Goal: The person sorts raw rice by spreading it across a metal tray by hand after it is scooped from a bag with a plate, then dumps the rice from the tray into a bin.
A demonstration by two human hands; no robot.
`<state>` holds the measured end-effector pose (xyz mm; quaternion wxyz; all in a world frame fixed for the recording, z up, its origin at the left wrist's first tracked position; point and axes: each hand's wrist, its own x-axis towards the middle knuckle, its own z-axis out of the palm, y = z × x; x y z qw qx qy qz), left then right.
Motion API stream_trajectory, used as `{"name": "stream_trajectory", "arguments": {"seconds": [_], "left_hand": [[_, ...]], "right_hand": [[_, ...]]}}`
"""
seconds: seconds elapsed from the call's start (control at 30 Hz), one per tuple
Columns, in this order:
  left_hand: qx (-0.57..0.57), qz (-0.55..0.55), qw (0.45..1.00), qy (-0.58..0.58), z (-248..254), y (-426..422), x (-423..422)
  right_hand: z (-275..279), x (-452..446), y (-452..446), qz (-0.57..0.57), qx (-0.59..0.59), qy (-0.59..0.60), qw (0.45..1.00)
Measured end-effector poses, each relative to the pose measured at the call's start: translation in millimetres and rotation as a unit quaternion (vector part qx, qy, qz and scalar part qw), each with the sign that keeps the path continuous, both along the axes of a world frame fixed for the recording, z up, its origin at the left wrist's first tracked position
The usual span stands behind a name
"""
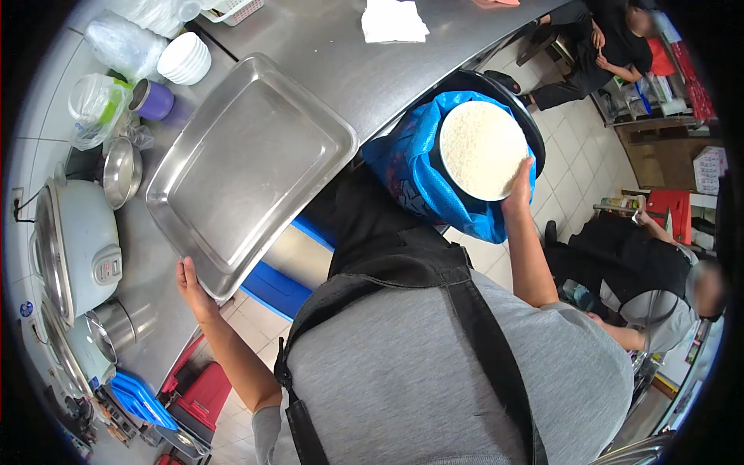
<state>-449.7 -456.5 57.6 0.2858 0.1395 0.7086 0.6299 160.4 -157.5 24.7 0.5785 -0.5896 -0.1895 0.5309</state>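
Observation:
My left hand [194, 290] grips the near-left corner of a wide, shallow metal tray [248, 159] with nothing in it. The tray rests on the steel counter and partly overhangs its edge. On the other side, my right hand [520, 188] holds the rim of a round bowl filled to the top with white rice [482, 149]; the bowl's sides are mostly hidden. The bowl is over the mouth of a blue woven sack [415, 167], which stands in a dark tub [535, 128].
On the steel counter [310, 58] are stacked white bowls [184, 59], a purple cup [153, 101], a metal bowl [122, 172] and a rice cooker [81, 240]. White napkins [394, 21] lie farther along. Two people [604, 54] are at the right. A blue bin [271, 291] sits below the counter.

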Motion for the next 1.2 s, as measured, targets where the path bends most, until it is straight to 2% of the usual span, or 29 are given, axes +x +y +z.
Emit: {"name": "stream_trajectory", "arguments": {"seconds": [0.07, 0.17, 0.23, 0.27, 0.37, 0.47, 0.67, 0.7, 0.8, 0.83, 0.93, 1.07, 1.13, 1.2], "left_hand": [[-0.010, 0.034, 0.999, 0.003, -1.9, 1.3, 2.8], [0.011, 0.035, 0.999, -0.009, -18.3, -5.9, -16.3], [0.050, 0.017, 0.999, 0.006, -11.2, 3.9, -9.4], [0.069, 0.012, 0.997, 0.014, -6.4, 11.0, -5.4], [-0.029, 0.085, 0.996, 0.029, -4.9, 22.6, -3.4], [-0.060, 0.052, 0.986, 0.150, -9.5, 26.3, -3.5], [-0.013, 0.071, 0.976, 0.205, -33.3, 20.7, -12.4], [-0.020, 0.080, 0.969, 0.234, -21.5, 22.8, -5.9], [0.019, 0.287, 0.933, 0.215, -27.5, 18.7, -8.0], [0.041, 0.378, 0.910, 0.167, -24.0, 20.8, -5.7], [0.022, 0.413, 0.881, 0.228, -10.2, 25.6, 4.8], [0.098, 0.446, 0.873, 0.170, -30.6, 19.2, -10.9], [0.020, 0.401, 0.893, 0.202, -11.0, 23.2, -3.2], [-0.050, 0.307, 0.874, 0.373, -20.1, 21.6, -14.6]], "right_hand": [[11.9, -0.3, 7.1, 0.003, 0.015, -0.012, 1.000], [26.8, 1.3, 23.4, 0.009, 0.002, -0.012, 1.000], [50.4, -13.2, 33.0, 0.015, -0.013, -0.026, 0.999], [61.7, -23.9, 37.1, 0.034, -0.003, -0.023, 0.999], [86.7, -56.9, 51.4, 0.115, 0.030, -0.007, 0.993], [105.0, -101.7, 71.3, 0.191, 0.038, 0.005, 0.981], [134.0, -221.4, 98.3, 0.330, 0.030, 0.015, 0.943], [140.5, -243.6, 97.6, 0.348, 0.025, 0.015, 0.937], [138.7, -291.5, 106.0, 0.404, 0.039, -0.011, 0.914], [136.0, -300.7, 109.6, 0.420, 0.053, -0.019, 0.906], [126.5, -327.6, 114.8, 0.451, 0.060, -0.028, 0.890], [114.1, -360.4, 112.1, 0.472, 0.047, -0.073, 0.877], [113.5, -370.5, 110.3, 0.465, 0.040, -0.122, 0.876], [119.4, -377.7, 104.5, 0.467, 0.081, -0.139, 0.870]]}}
